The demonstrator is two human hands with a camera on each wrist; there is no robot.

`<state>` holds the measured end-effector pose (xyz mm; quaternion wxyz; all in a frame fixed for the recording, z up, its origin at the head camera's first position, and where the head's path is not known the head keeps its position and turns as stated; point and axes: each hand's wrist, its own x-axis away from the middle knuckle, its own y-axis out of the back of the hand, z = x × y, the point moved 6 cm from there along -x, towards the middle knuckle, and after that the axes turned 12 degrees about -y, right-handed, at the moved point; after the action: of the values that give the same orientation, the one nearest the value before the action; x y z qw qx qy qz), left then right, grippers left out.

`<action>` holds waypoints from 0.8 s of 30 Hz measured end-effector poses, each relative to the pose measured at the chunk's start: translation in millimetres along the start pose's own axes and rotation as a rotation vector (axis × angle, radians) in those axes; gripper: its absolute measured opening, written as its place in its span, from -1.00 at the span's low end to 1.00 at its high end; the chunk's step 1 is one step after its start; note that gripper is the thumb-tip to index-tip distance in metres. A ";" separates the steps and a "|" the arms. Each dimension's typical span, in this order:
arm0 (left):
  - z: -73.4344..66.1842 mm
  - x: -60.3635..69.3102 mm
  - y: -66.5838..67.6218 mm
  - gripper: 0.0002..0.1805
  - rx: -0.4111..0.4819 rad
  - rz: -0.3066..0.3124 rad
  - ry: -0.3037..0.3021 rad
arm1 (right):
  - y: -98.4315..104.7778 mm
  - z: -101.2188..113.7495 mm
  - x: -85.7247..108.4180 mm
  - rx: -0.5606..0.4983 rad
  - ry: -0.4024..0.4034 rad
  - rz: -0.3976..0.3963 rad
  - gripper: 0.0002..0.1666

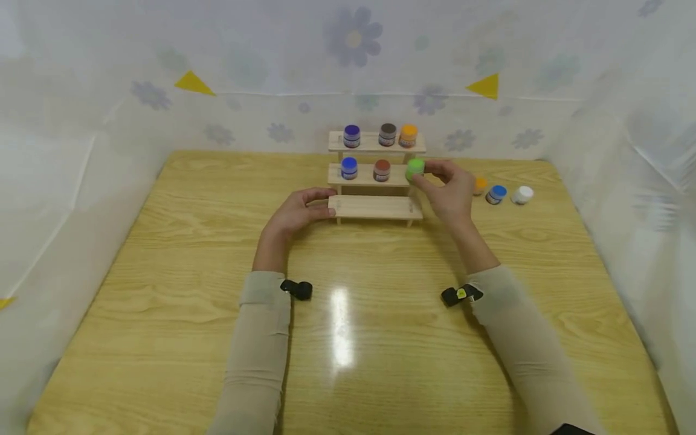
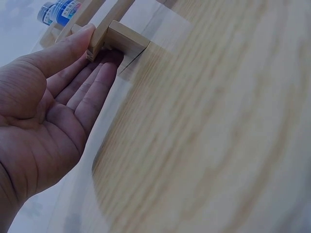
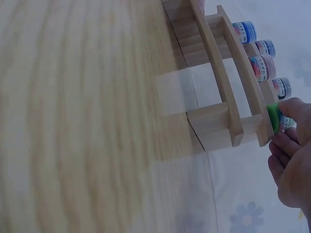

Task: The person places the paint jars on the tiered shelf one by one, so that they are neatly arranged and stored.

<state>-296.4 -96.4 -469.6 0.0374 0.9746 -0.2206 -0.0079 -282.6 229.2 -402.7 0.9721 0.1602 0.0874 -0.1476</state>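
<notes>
In the head view, the right hand point(image 1: 450, 188) pinches a small, round green jar point(image 1: 415, 166) at the right end of a pale wooden three-tier stand's point(image 1: 375, 207) middle tier point(image 1: 365, 175); it should handle as light, stiff and perhaps slick, best taken by its sides. The left wrist view shows the left hand point(image 2: 51, 104) gripping the stand's lowest board point(image 2: 111, 18), thumb above, fingers beneath. In the right wrist view, the jar's printed label point(image 3: 285, 122) is illegible.

Long beige sleeves point(image 1: 258, 350) carry black straps point(image 1: 301, 290), the right one with a yellow mark point(image 1: 461, 293).
</notes>
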 end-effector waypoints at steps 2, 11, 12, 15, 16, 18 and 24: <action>-0.1 0.2 -1.1 -0.42 0.008 0.005 0.001 | -3.8 -0.8 1.6 -0.005 -0.009 -0.022 -0.65; -1.2 -0.2 0.0 -0.41 0.016 0.005 0.014 | -15.6 17.4 15.0 -0.027 -0.006 -0.031 -0.65; -1.2 -0.4 0.1 -0.42 0.018 0.005 0.014 | -15.9 16.3 14.4 -0.021 -0.010 -0.031 -0.64; -0.7 -0.7 0.0 -0.43 0.021 0.002 0.014 | -14.8 10.8 12.9 -0.024 -0.003 -0.020 -0.64; -0.5 -0.6 -0.1 -0.43 0.019 0.000 0.015 | -14.3 6.0 11.2 -0.025 -0.002 -0.017 -0.63; -0.8 -0.1 -0.5 -0.43 0.010 0.003 0.015 | -12.5 -2.9 8.1 -0.030 -0.006 -0.011 -0.61; -2.2 0.1 0.1 -0.42 0.002 0.002 0.013 | -0.2 0.1 14.6 -0.040 -0.043 -0.003 -0.59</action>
<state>-296.3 -96.4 -467.3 0.0378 0.9744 -0.2214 -0.0011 -268.8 225.3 -405.8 0.9765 0.1372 0.0696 -0.1506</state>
